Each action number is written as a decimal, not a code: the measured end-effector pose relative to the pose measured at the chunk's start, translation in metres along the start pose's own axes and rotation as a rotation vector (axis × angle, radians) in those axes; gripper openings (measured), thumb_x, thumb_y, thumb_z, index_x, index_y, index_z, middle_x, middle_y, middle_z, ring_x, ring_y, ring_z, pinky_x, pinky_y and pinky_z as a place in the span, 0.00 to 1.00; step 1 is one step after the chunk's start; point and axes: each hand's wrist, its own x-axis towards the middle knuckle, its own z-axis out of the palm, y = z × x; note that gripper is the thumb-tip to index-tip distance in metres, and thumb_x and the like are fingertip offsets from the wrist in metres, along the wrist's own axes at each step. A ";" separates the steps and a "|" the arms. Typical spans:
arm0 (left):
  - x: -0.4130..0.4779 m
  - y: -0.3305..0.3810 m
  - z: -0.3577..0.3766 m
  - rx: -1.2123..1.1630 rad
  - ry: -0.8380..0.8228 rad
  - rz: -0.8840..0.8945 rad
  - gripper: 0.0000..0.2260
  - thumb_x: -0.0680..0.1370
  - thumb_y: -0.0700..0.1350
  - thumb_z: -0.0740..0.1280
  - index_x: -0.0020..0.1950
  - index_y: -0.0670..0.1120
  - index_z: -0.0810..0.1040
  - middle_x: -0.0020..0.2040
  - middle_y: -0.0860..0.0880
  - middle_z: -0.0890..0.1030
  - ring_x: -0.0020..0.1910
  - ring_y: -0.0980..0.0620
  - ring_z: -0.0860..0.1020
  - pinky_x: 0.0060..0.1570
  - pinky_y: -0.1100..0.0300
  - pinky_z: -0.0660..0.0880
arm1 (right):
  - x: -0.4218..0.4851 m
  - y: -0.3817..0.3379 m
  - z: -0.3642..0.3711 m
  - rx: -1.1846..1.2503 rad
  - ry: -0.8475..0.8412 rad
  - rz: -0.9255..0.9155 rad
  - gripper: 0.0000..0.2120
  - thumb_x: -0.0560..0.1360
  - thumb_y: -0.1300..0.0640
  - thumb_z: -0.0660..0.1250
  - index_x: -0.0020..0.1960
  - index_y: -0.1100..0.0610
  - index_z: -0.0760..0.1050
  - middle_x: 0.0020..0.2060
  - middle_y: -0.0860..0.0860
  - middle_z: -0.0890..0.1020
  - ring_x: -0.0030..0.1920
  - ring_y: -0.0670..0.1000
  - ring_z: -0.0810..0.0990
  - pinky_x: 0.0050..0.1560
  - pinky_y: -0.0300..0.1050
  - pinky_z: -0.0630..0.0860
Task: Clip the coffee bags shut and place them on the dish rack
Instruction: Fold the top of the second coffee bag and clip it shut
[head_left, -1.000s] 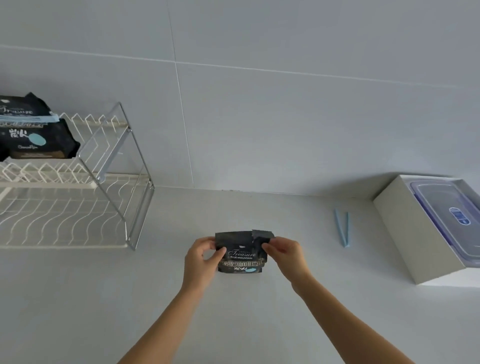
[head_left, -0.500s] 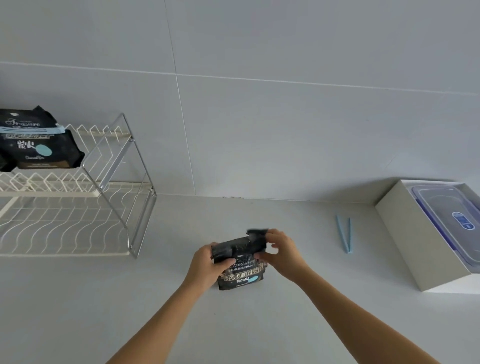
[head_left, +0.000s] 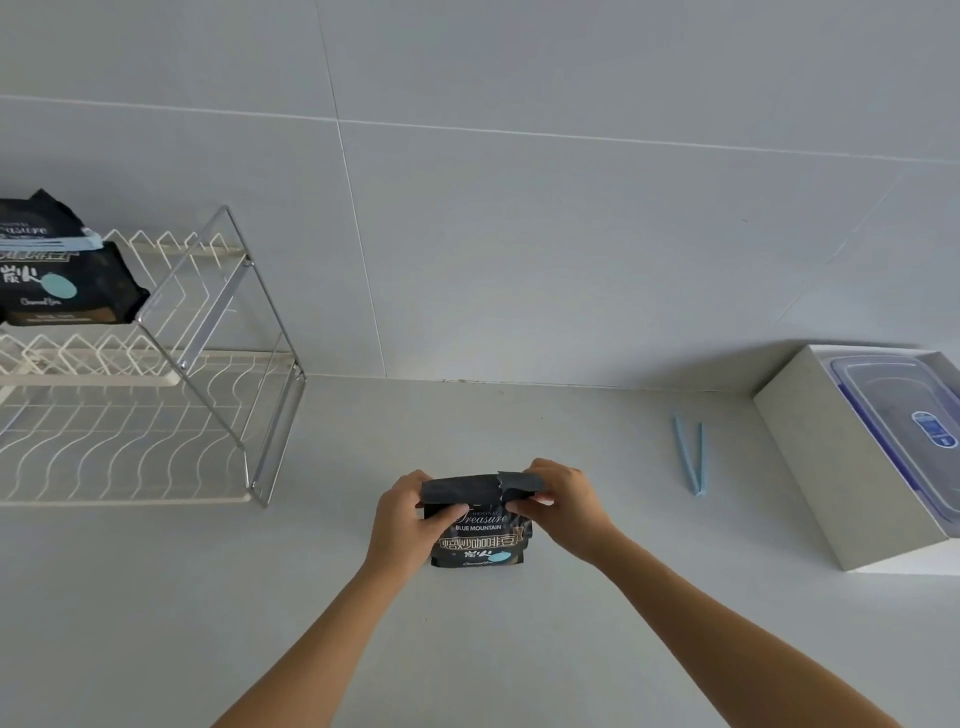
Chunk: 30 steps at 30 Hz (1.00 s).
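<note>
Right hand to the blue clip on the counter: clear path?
Probably yes. The blue clip lies on the counter right of the right hand, nothing between; the hand must first release the coffee bag.

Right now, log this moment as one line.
left hand: pinches coffee bag top | right hand: pinches top | blue clip: on counter, untouched | dish rack: holds one clipped bag | stage: bag not yet clipped

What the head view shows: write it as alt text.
The left hand and right hand pinch the top edge of a black coffee bag standing on a pale counter. A blue clip lies to its right near a white box holding a lidded container; a second bag, already clipped, sits on the dish rack at left.
</note>
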 end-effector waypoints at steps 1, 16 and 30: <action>0.000 0.000 0.000 0.012 0.002 0.003 0.09 0.68 0.41 0.76 0.38 0.43 0.77 0.39 0.43 0.81 0.40 0.47 0.80 0.40 0.53 0.76 | 0.001 0.000 0.000 0.021 -0.009 0.003 0.07 0.68 0.66 0.72 0.43 0.55 0.81 0.36 0.47 0.78 0.38 0.50 0.79 0.39 0.29 0.75; -0.003 -0.001 0.009 -0.200 -0.159 -0.115 0.11 0.65 0.37 0.78 0.38 0.39 0.77 0.32 0.49 0.77 0.31 0.55 0.76 0.33 0.62 0.71 | -0.004 -0.006 0.016 0.140 -0.090 0.037 0.06 0.67 0.59 0.75 0.43 0.55 0.81 0.34 0.45 0.76 0.40 0.49 0.74 0.42 0.47 0.70; 0.000 0.006 0.017 -0.510 -0.065 -0.396 0.04 0.74 0.45 0.70 0.41 0.47 0.83 0.36 0.51 0.86 0.35 0.56 0.83 0.31 0.66 0.76 | -0.002 -0.006 0.020 0.459 -0.065 0.313 0.07 0.73 0.56 0.70 0.45 0.61 0.80 0.40 0.59 0.85 0.40 0.53 0.84 0.41 0.48 0.79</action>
